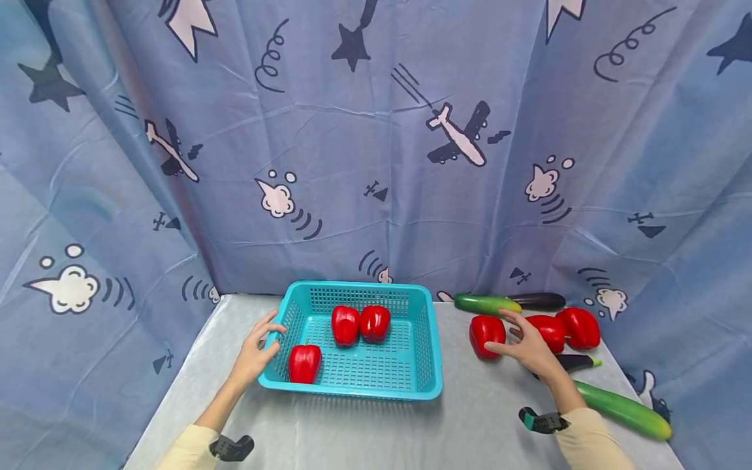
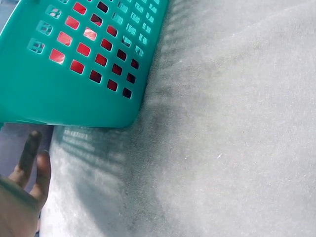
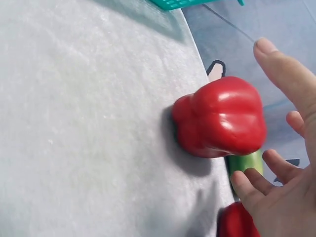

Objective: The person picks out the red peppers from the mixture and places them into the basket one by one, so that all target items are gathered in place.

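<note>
In the head view a turquoise plastic basket (image 1: 376, 393) stands on the table with three red bell peppers inside: one pepper (image 1: 305, 363) at the front left, two (image 1: 344, 326) side by side toward the back. My left hand (image 1: 256, 347) is at the basket's left rim, fingers spread and loosely bent. My right hand (image 1: 525, 346) reaches over another red bell pepper (image 1: 486, 337) on the table, thumb and fingers apart around it. In the right wrist view this pepper (image 3: 222, 117) lies beside the spread fingers, with a gap between.
Right of my right hand lie two more red peppers (image 1: 581, 328). A green cucumber (image 1: 478, 303) and a dark eggplant (image 1: 537, 301) lie along the back edge. Another eggplant (image 1: 572, 362) and a long cucumber (image 1: 625, 410) lie at the right. A patterned blue curtain (image 1: 352, 163) hangs behind the table.
</note>
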{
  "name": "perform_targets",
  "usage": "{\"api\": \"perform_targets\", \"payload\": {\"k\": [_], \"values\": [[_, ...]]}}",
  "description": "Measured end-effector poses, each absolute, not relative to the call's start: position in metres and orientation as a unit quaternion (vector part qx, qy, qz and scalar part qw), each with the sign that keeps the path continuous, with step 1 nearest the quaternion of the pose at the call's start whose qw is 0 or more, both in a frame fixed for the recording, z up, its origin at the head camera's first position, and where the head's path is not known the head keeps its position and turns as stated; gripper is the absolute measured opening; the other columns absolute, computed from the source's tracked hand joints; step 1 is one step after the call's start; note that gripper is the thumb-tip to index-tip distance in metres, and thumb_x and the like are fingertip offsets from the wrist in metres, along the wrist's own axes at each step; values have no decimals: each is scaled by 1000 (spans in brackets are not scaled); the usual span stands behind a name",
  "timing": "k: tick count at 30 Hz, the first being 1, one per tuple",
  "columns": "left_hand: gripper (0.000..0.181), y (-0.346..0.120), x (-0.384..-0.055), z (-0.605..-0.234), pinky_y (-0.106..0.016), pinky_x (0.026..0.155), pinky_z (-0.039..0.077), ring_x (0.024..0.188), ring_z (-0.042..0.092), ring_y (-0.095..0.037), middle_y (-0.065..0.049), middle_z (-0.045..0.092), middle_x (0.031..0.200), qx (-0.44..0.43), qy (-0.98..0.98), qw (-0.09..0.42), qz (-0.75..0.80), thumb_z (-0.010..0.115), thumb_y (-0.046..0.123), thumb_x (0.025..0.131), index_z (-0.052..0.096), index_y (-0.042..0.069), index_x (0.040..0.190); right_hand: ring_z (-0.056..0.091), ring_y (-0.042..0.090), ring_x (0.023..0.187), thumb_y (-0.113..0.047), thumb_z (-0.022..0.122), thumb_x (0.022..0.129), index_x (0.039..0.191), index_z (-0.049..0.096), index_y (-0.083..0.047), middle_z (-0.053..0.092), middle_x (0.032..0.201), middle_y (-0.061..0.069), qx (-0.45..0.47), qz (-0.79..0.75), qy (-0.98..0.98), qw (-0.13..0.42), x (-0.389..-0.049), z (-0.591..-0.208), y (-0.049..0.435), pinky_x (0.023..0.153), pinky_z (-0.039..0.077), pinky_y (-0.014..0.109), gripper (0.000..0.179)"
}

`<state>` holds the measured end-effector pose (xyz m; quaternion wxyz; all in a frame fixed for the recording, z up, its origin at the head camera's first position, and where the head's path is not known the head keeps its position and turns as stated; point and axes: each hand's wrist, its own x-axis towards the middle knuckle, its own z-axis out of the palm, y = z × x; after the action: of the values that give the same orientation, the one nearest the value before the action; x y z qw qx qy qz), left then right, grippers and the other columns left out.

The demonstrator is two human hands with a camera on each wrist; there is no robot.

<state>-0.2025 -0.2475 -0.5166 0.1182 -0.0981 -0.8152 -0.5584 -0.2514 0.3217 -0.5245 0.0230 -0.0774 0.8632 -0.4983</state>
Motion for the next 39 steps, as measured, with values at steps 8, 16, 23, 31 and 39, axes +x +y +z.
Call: {"api": "perform_targets", "payload": {"k": [8,16,23,31,39], "values": [[27,-249,-203,-518,-73,97,33,139,32,-52,-33,35,153,-101,-813,122,-561,56,-17,86,65,-8,110,33,53,138,-24,81,89,152,36,2,32,153,33,-39,-499,866,6,-263,-536,315,106,33,63,82],[27,-248,-203,-518,-73,97,33,139,32,-51,-32,35,153,-102,-812,118,-562,56,-17,87,65,-10,111,26,57,138,-24,81,88,152,37,-1,28,154,34,-2,-495,868,33,-267,-545,312,100,38,67,82],[27,-248,-205,-518,-73,97,33,138,33,-52,-33,35,152,-102,-810,124,-564,55,-18,86,65,-9,110,23,58,139,-27,81,87,154,34,-5,23,157,33,19,-504,863,41,-267,-548,309,98,41,66,85],[27,-248,-203,-515,-73,98,34,138,33,-52,-32,35,153,-92,-815,114,-561,55,-17,87,66,-6,109,22,56,141,-31,81,88,154,33,-6,23,158,31,35,-516,855,41,-266,-549,308,98,42,64,85],[27,-254,-215,-540,-71,97,33,140,32,-49,-28,34,155,-95,-814,127,-558,55,-16,87,64,-8,111,19,55,142,-39,79,89,157,28,-7,17,159,32,59,-537,841,43,-261,-544,306,100,39,65,92]]}}
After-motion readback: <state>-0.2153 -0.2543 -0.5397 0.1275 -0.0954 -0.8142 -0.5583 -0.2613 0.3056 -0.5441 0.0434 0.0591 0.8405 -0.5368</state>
